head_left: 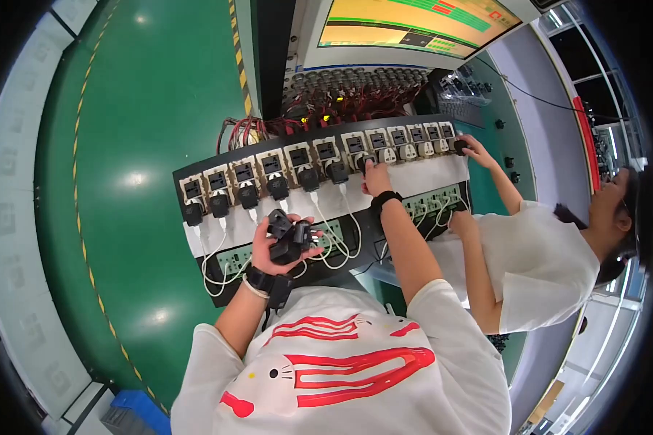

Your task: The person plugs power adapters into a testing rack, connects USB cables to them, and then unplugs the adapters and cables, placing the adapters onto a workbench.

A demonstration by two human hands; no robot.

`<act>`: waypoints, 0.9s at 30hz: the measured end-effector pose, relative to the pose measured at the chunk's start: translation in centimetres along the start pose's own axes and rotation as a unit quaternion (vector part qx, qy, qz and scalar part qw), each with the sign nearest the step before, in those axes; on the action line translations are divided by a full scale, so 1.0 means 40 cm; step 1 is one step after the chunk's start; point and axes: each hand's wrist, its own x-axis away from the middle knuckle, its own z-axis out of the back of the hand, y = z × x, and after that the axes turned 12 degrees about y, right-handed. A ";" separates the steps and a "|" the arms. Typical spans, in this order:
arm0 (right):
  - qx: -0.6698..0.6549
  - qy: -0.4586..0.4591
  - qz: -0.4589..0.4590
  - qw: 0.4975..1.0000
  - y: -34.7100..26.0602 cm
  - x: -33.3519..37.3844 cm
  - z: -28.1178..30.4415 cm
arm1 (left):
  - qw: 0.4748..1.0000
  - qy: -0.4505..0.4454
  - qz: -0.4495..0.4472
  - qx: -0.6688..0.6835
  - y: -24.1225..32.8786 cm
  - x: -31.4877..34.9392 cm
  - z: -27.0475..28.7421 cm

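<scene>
- Your left hand (266,254) carries a cluster of loose black adapters (286,248): at least 3, though they overlap too much for an exact count.
- At 2 o'clock from there, your right hand (376,180) grips 1 black adapter (365,164) at the 7th position from your left on the sloping panel (428,172).
- At 9 o'clock from your right hand, 6 plugged-in adapters (276,186) sit in a row, with white cables (314,197) at their lower ends.
- At 2 o'clock from it, 4 round sockets (407,151) show their white faces; above runs a row of 12 square sockets (298,156).
- You have 2 green socket strips (232,259) below, at 8 o'clock from your left hand and 4 o'clock from your right.
- Your left forearm comes in from 7 o'clock, palm up, fingers spread and curled around the cluster.
- Your right forearm comes in from 5 o'clock, palm down, fingers narrowed on the adapter; they hide its contacts, so you cannot tell whether it is seated.
- Between 2 and 3 o'clock from your right hand, a co-worker's hand (475,150) touches a partly covered black piece (459,147); the fingers of the other are hard to make out.
- Red wires (348,105) tangle at 11 o'clock; past 12 o'clock, 1 monitor (413,29) is cut off by the upper edge.
</scene>
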 end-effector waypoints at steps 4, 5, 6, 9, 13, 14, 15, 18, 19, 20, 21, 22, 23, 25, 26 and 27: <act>0.088 0.202 0.140 0.965 0.066 0.032 0.044 | 1.000 0.022 -0.003 0.008 -0.039 -0.013 -0.030; 0.158 0.309 0.264 0.900 0.097 0.014 0.057 | 0.999 0.036 -0.004 0.009 -0.038 -0.033 -0.037; 0.128 0.280 0.307 0.901 0.072 0.065 0.041 | 0.999 0.036 -0.020 0.008 -0.024 -0.026 -0.028; 0.026 0.052 0.367 0.928 0.022 0.272 0.045 | 0.997 0.065 -0.037 -0.024 -0.009 -0.030 -0.015; 0.060 -0.082 0.589 0.802 0.001 0.392 0.035 | 0.997 0.074 0.029 -0.023 -0.019 -0.028 -0.029; 0.089 -0.096 0.631 0.765 -0.003 0.399 0.035 | 0.993 0.113 0.026 -0.039 -0.026 -0.027 -0.034; 0.089 -0.091 0.629 0.767 0.004 0.399 0.035 | 0.992 0.111 0.031 -0.041 -0.031 -0.032 -0.029; 0.115 -0.171 0.397 0.894 0.029 0.412 0.051 | 0.991 0.129 0.038 -0.022 -0.043 -0.039 -0.009; 0.115 -0.168 0.395 0.896 0.035 0.411 0.060 | 0.991 0.128 0.042 -0.022 -0.047 -0.037 -0.014; 0.079 -0.190 0.375 0.904 0.040 0.409 0.068 | 0.989 0.139 0.044 -0.028 -0.049 -0.034 -0.020; 0.043 -0.212 0.355 0.910 0.046 0.408 0.079 | 0.987 0.149 0.046 -0.034 -0.055 -0.033 -0.031; 0.002 -0.216 0.346 0.913 0.069 0.393 0.080 | 0.990 0.131 0.052 -0.024 -0.068 -0.036 -0.033; 0.003 -0.214 0.345 0.914 0.079 0.383 0.088 | 0.990 0.129 0.054 -0.023 -0.073 -0.040 -0.034; 0.005 -0.338 0.338 0.878 0.070 0.371 0.102 | 0.993 0.093 0.078 -0.013 -0.074 -0.048 -0.034; 0.075 -0.306 0.326 0.891 0.072 0.380 0.117 | 0.993 0.075 0.088 -0.007 -0.074 -0.052 -0.034; 0.077 -0.308 0.327 0.890 0.073 0.369 0.128 | 0.994 0.075 0.085 -0.005 -0.073 -0.058 -0.036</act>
